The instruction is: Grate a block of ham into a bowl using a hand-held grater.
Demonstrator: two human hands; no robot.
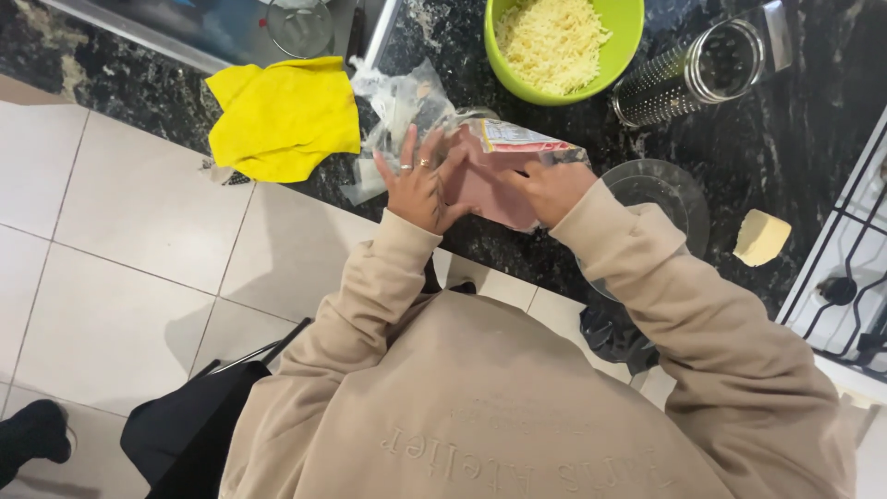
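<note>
A clear plastic pack of pink sliced meat (499, 176) lies on the black stone counter (795, 139) near its front edge. My left hand (418, 183), with rings on its fingers, rests spread against the pack's left side. My right hand (552, 188) grips the pack's right side, fingers curled onto it. Both arms wear beige sleeves.
A green bowl of grated cheese (560, 44) stands at the back, a metal cylinder grater (688, 74) lying to its right. A yellow cloth (282, 115), crumpled clear wrap (397, 106), a glass lid (661, 199), a cheese block (761, 237) and a stove (850, 277) surround the pack.
</note>
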